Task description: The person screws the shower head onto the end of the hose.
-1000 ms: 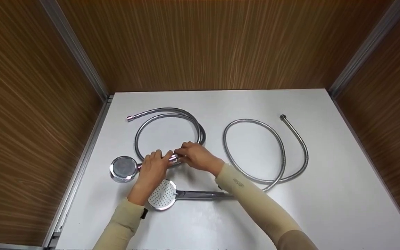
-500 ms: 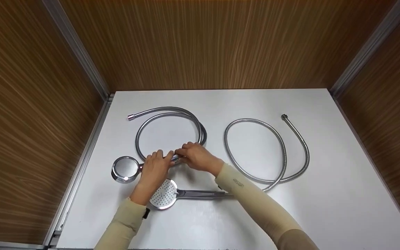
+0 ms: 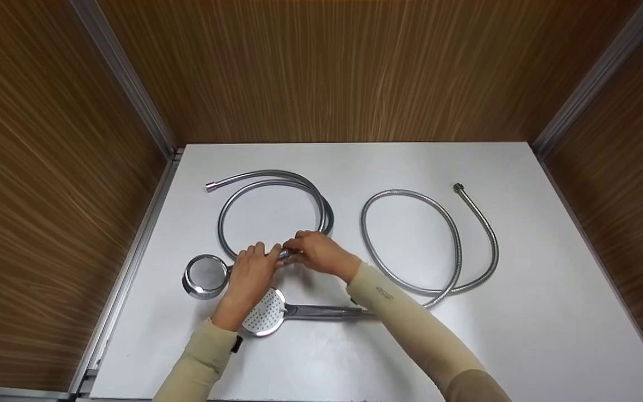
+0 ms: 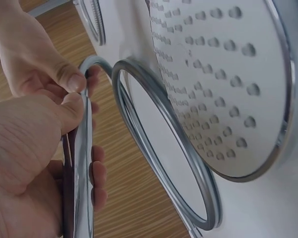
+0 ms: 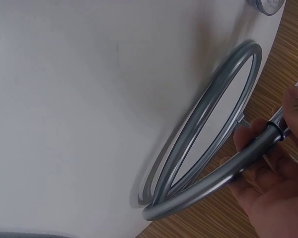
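Observation:
My left hand (image 3: 252, 273) grips the handle (image 4: 82, 173) of a chrome shower head (image 3: 206, 276), whose round head sticks out to the left of the hand. My right hand (image 3: 318, 254) holds the end of a smooth grey shower hose (image 5: 213, 181) against the handle's lower end. In the right wrist view, thumb and fingers are around the chrome connector, and the hose curves away over the palm. Fingers hide most of the joint, so how far hose and handle are engaged cannot be told. Both hands are raised a little above the table.
A second shower head (image 3: 265, 315) with a white nozzle face lies just below the hands, its dark handle running under the right forearm. Its ribbed metal hose (image 3: 458, 245) loops at right. The white table (image 3: 533, 312) is bounded by wood-grain panels (image 3: 321, 72).
The held shower head has shifted slightly right and nearer, and its round head has turned a little. Both hands stay together at the joint with nearly the same hold.

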Available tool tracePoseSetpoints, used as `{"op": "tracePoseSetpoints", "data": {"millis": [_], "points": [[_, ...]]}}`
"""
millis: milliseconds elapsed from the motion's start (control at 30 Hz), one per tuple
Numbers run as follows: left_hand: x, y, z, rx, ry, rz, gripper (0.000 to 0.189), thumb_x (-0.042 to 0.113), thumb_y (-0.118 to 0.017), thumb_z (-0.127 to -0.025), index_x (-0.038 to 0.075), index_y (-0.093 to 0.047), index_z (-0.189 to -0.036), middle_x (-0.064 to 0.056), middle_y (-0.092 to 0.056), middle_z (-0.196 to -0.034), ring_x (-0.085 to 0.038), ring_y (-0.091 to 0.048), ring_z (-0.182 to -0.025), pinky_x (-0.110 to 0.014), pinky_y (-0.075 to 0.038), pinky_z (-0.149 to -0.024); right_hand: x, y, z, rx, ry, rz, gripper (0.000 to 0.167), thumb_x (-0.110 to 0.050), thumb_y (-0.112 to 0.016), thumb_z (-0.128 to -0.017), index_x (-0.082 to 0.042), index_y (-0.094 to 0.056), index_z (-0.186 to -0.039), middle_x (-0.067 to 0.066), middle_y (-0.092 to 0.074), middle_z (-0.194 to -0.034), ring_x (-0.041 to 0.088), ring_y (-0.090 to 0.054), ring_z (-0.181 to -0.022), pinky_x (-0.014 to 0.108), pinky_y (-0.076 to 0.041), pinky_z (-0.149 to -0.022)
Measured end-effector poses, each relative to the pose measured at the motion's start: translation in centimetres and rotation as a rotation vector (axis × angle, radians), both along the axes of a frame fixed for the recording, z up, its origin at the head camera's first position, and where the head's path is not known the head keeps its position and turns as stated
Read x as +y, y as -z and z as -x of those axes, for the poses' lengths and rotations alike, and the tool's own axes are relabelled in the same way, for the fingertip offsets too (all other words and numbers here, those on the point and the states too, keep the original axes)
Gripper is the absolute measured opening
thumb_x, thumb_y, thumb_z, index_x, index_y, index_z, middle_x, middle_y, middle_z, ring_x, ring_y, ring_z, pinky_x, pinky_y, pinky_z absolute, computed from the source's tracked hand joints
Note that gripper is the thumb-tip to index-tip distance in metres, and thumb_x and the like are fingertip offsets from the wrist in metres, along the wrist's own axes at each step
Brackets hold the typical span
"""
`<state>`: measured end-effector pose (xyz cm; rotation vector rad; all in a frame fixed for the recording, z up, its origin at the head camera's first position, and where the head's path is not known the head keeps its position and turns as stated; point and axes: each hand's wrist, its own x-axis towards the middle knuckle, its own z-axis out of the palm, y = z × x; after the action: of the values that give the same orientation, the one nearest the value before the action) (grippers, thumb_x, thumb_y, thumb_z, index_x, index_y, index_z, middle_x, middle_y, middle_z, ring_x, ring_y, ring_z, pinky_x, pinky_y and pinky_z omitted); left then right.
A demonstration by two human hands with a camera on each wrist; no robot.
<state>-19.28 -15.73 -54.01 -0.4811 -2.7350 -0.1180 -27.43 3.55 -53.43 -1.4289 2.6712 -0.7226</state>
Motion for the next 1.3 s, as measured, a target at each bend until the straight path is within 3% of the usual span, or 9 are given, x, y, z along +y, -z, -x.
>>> {"op": "tracePoseSetpoints", "data": {"millis": [233,500,700,900,1167,1300], "points": [[0.1,-0.2,-0.3,-0.006,0.0,0.01,0.038,0.032,-0.074,-0.094,0.009,-0.07,-0.124,-0.015,-0.061,-0.087,-0.03,-0.062,-0.076,-0.042,-0.048,-0.066,0.0,0.0,-0.2,0.014,0.012,-0.014,0.028,-0.027,-0.076,-0.095,-0.009,-0.076,-0.116,0.008,-0.076,-0.098,0.024,-0.071,-0.089,0.039,-0.057,-0.084],[-0.3,-0.6,-0.2,-0.057,0.012,-0.027,0.039,0.032,-0.072,-0.096,0.008,-0.069,-0.127,-0.017,-0.062,-0.088,-0.033,-0.062,-0.077,-0.044,-0.049,-0.067,0.1,-0.2,-0.3,-0.019,-0.024,-0.027,0.028,-0.008,-0.067,-0.099,-0.002,-0.072,-0.126,0.013,-0.077,-0.107,0.03,-0.072,-0.098,0.043,-0.056,-0.092],[-0.4,-1.0,0.0,-0.066,0.048,-0.022,0.039,0.031,-0.071,-0.098,0.007,-0.068,-0.128,-0.017,-0.064,-0.088,-0.033,-0.064,-0.077,-0.044,-0.051,-0.069,0.3,-0.2,-0.3,0.01,0.001,0.016,0.025,-0.008,-0.072,-0.096,-0.003,-0.073,-0.12,0.011,-0.078,-0.11,0.028,-0.073,-0.1,0.041,-0.058,-0.094],[-0.5,-1.3,0.1,-0.081,0.046,0.002,0.038,0.03,-0.073,-0.096,0.01,-0.069,-0.128,-0.016,-0.066,-0.087,-0.033,-0.064,-0.078,-0.044,-0.051,-0.07,0.3,-0.1,-0.3,0.014,0.01,0.012,0.025,-0.009,-0.073,-0.096,-0.004,-0.072,-0.121,0.01,-0.075,-0.109,0.027,-0.072,-0.098,0.04,-0.058,-0.092],[-0.5,-1.2,0.3,-0.022,0.021,0.053,0.038,0.031,-0.075,-0.094,0.014,-0.072,-0.128,-0.015,-0.066,-0.088,-0.032,-0.064,-0.08,-0.043,-0.049,-0.071,0.4,0.1,-0.3,0.054,-0.026,0.035,0.03,-0.008,-0.071,-0.096,-0.001,-0.072,-0.124,0.011,-0.074,-0.104,0.028,-0.072,-0.094,0.042,-0.058,-0.087],[-0.5,-1.0,0.3,-0.004,0.017,0.044,0.037,0.031,-0.075,-0.094,0.014,-0.071,-0.126,-0.016,-0.065,-0.087,-0.032,-0.063,-0.078,-0.043,-0.047,-0.07,0.3,0.0,-0.3,0.007,0.006,0.031,0.031,-0.007,-0.07,-0.096,-0.001,-0.066,-0.126,0.012,-0.075,-0.105,0.03,-0.072,-0.096,0.044,-0.058,-0.089]]}}
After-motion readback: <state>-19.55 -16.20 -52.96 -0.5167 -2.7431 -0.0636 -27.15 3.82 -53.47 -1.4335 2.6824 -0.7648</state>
